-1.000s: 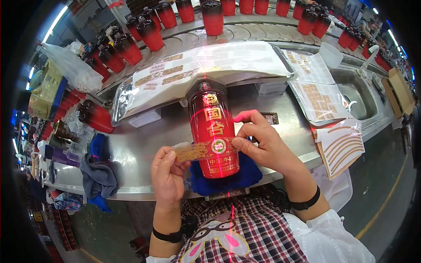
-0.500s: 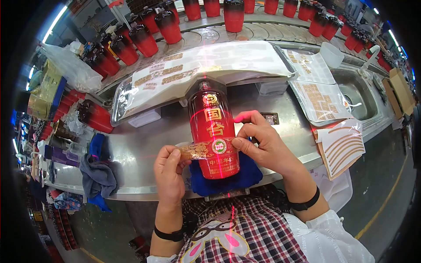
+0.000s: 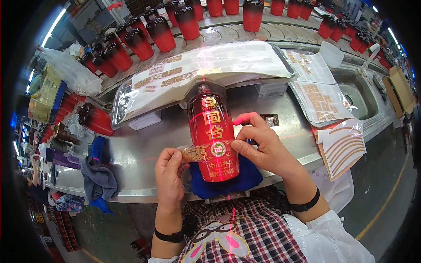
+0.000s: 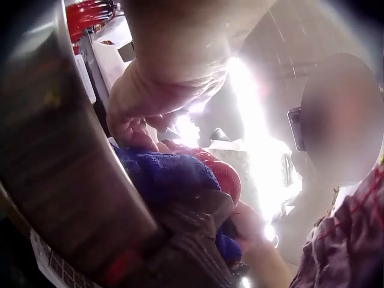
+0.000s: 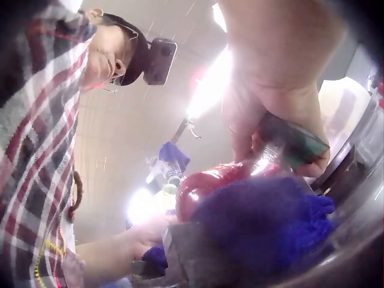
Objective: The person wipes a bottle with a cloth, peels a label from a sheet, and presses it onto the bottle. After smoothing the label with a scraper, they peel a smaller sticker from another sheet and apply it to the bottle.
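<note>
A red bottle with a dark neck and gold characters lies on its back on a blue cloth, its base toward me. Across its lower front runs a gold-patterned label strip with a round green and white emblem. My left hand pinches the strip's left end, which stands out past the bottle's side. At the other end my right hand holds the strip by thumb and fingers, its thumb at the bottle's right edge. In the right wrist view a dark green flat piece shows by that hand's fingers.
Behind the bottle, a sloping tray carries gold labels. Label sheets and curved brown strips lie right, near a sink. Red-black bottles line the conveyor. A grey cloth hangs over the left table edge.
My left hand has shifted slightly right with the strip's end, and the bottle has turned slightly. My right hand stays at the bottle's right side. The conveyor bottles have moved right.
</note>
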`<state>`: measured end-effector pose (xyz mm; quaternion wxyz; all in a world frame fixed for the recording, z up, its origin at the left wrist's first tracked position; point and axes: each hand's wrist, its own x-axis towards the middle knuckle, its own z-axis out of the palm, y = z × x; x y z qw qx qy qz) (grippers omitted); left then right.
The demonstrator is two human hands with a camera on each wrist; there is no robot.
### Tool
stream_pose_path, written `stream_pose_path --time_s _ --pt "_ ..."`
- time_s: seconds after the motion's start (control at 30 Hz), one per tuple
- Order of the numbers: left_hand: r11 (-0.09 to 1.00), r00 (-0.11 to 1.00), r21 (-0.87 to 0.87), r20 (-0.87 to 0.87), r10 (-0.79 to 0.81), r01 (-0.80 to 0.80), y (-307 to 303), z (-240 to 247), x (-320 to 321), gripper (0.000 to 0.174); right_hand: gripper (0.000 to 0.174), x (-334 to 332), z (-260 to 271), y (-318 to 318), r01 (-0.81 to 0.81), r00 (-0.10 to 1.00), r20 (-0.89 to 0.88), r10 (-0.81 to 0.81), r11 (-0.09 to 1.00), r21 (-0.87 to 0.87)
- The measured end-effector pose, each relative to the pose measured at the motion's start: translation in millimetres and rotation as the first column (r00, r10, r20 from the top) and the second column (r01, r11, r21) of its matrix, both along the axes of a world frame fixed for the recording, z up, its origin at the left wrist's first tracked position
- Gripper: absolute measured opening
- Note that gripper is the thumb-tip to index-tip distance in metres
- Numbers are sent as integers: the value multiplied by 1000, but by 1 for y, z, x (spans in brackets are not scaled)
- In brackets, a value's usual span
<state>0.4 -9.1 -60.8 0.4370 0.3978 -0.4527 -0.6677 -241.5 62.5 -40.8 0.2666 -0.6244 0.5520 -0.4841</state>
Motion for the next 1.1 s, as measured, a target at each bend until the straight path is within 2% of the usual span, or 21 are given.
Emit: stream_pose_path --time_s 0.27,0.37,0.4,0.47,0.57,0.67,0.8,1.1 --pt "1000 1000 -9 23 15 -15 2 1 -1 10 18 -1 -1 -1 -8 1000 -11 8 1000 -18" --pt "999 999 -31 18 -30 30 -1 -4 5 10 18 0 0 -1 -6 1000 -12 6 1000 -14" --pt "997 999 -81 50 21 -17 -2 -8 5 12 18 0 0 -1 -5 1000 -11 5 1000 -10" --pt "978 986 -183 107 124 -103 -4 -12 4 19 18 -1 -1 0 -8 1000 -21 7 1000 -16" --pt "911 961 -405 216 172 -72 0 0 -6 40 18 0 -1 -1 -2 1000 -9 2 1000 -8" --pt "858 973 -504 230 21 101 6 5 -24 60 18 0 -2 -1 -4 1000 -4 4 1000 -12" --pt "895 980 -417 174 -93 159 9 4 -37 72 18 -1 -2 -1 -4 1000 -6 4 1000 -26" --pt "923 984 -346 110 -138 168 11 7 -38 70 18 0 -2 -1 -5 1000 0 5 1000 -25"
